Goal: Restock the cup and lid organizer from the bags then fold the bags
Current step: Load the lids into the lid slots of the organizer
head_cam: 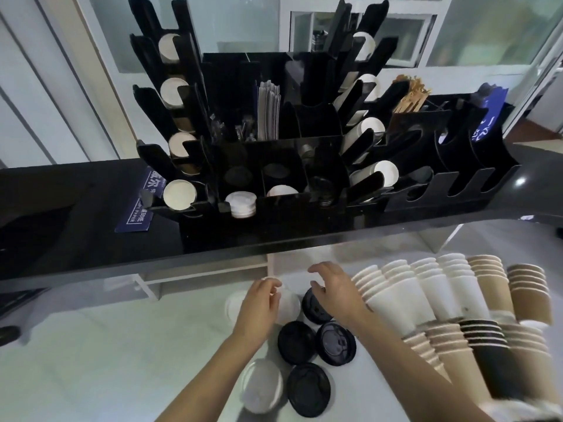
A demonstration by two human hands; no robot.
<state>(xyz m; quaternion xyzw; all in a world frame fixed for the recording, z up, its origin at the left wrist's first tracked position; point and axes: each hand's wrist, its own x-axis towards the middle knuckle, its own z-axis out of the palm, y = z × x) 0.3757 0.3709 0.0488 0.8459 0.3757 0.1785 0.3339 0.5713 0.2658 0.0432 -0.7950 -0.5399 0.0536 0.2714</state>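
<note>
Black multi-slot plastic cup and lid organizer (304, 153), on the glossy black counter (76, 214): part filled, several right-hand slots bare; restocking judged midway.

Below the organizer, on a white lower surface (122, 345): black plastic lids (307, 388), white lids, tilted stacks of white and brown paper cups (426, 290).

Left hand (257, 309) grasps a white lid stack (288, 304); right hand (335, 287) spread loosely over a black lid, gripping nothing.

No bags discernible; folding pending. Behind the organizer: pale glazed partitions.
</note>
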